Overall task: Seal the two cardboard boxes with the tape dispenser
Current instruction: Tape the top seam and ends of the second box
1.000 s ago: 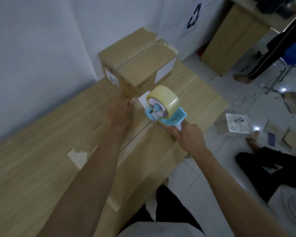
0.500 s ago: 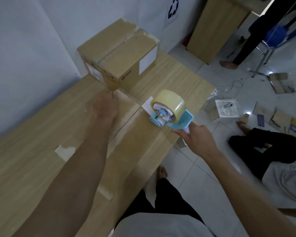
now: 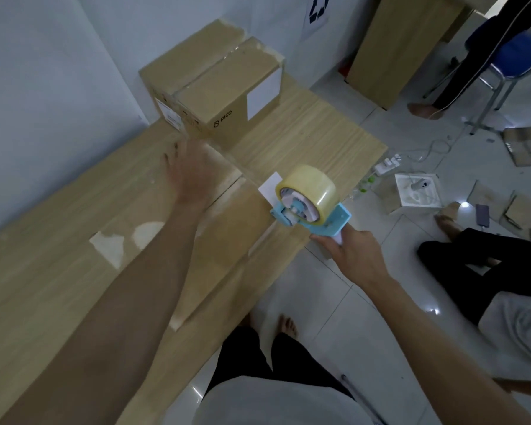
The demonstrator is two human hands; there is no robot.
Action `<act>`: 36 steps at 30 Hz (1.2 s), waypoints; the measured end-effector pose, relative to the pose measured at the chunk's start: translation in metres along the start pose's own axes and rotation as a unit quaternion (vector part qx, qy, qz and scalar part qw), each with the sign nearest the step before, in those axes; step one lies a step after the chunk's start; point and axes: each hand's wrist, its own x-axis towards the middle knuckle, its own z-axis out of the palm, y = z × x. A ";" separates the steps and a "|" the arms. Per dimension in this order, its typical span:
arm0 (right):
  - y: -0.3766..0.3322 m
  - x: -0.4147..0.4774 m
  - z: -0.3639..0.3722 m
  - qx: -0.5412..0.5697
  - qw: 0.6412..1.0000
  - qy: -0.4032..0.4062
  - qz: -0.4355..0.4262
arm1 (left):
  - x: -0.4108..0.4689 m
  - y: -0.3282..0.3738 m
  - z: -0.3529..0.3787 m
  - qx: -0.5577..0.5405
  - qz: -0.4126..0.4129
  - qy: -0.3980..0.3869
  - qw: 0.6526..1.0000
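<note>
A closed cardboard box [image 3: 227, 246] lies on the wooden table [image 3: 319, 133] in front of me, its centre seam running away from me. My left hand [image 3: 190, 176] rests flat on the box's far end, fingers spread and blurred. My right hand [image 3: 354, 256] grips the white handle of a blue tape dispenser [image 3: 310, 204] with a yellowish roll. The dispenser is at the box's right edge, next to a white label. A second, taller cardboard box [image 3: 215, 84] stands against the wall beyond my left hand, with clear tape along its top seam.
A white wall runs along the table's left side. The table's right edge drops to a tiled floor, where a seated person [image 3: 488, 271], a power strip [image 3: 387, 167], cardboard scraps [image 3: 524, 145] and a white tray [image 3: 417, 191] lie. A wooden cabinet [image 3: 402, 47] and a blue chair [image 3: 512, 56] stand further back.
My right hand has drawn the dispenser rightwards off the seam to the box's right edge. My left hand has spread its fingers at the box's far end. The view has swung right.
</note>
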 end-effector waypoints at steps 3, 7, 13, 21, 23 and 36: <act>0.006 -0.003 0.009 0.044 0.998 -0.029 0.032 | -0.063 0.022 0.003 -0.055 0.089 -0.013 0.994; 0.011 0.003 0.015 0.103 0.991 -0.059 0.060 | -0.108 0.025 0.025 0.061 0.111 -0.103 0.987; 0.001 0.000 0.015 0.116 0.992 -0.039 0.004 | -0.101 0.030 0.029 0.072 0.080 -0.125 0.986; 0.030 -0.013 0.011 0.098 0.993 -0.065 0.010 | -0.102 0.032 0.020 0.055 0.066 -0.151 0.985; 0.031 -0.018 0.009 0.089 0.993 -0.071 0.010 | -0.103 0.033 0.018 0.048 0.064 -0.156 0.985; 0.051 -0.032 0.024 0.084 0.991 -0.099 0.035 | -0.103 0.035 0.015 0.042 0.063 -0.161 0.984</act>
